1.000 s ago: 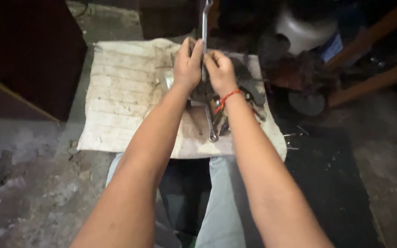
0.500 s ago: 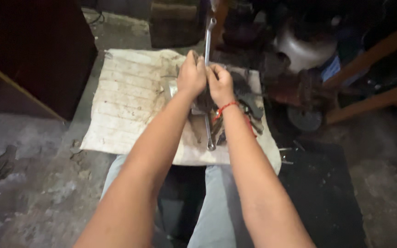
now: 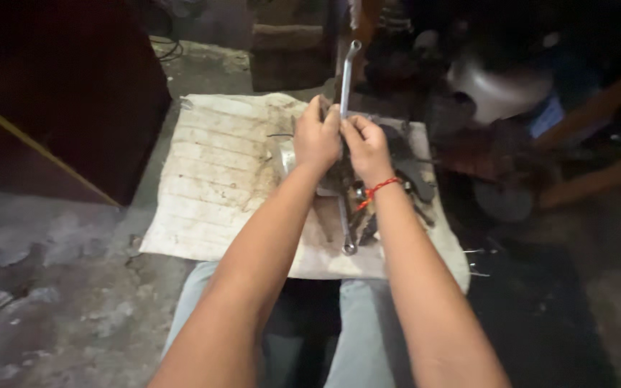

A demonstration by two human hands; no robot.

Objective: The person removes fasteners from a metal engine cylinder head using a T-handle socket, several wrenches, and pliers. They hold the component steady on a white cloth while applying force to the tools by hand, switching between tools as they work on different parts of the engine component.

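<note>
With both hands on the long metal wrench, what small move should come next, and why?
Probably a short, steady swing of the long silver ring wrench. The left hand and right hand already grip it low, close together, above the dark metal part on the white ribbed cloth; its upper end stands free.

No packages, labels, signs or screens can be made out here — the dark clutter at the far side is too dim to tell any such thing.
</note>
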